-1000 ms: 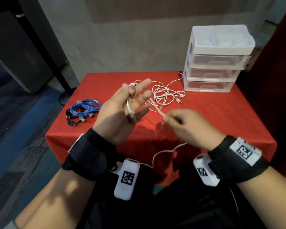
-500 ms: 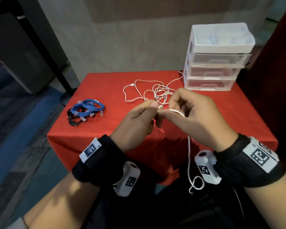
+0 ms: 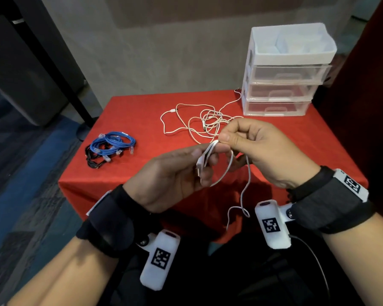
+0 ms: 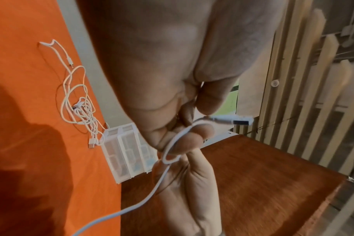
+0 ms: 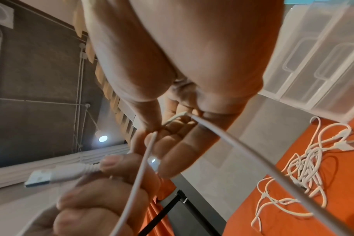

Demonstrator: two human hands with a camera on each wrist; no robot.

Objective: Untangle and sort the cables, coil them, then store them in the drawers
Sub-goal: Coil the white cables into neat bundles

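Both hands meet above the table's front edge on one white USB cable (image 3: 227, 171). My left hand (image 3: 199, 155) pinches it just behind its USB plug (image 4: 232, 121), which sticks out past the fingers (image 5: 51, 174). My right hand (image 3: 224, 134) pinches the same cable (image 5: 232, 138) close by, and a loop hangs between the hands. The cable's loose tail (image 3: 241, 202) dangles in front of the tablecloth. A tangle of white cables (image 3: 203, 122) lies on the red table (image 3: 142, 111) behind the hands. A clear three-drawer unit (image 3: 281, 85) with a white top tray stands at the back right.
A coiled blue cable (image 3: 115, 143) and a black cable (image 3: 94, 161) under it lie near the table's left edge. A dark post (image 3: 53, 62) stands left of the table over blue and grey floor. A dark red surface (image 3: 367, 89) rises at the right.
My hands came together: the left, earlier spread with the cable over its fingers, now pinches it beside the right. A loop has formed between them and the tail hangs lower.
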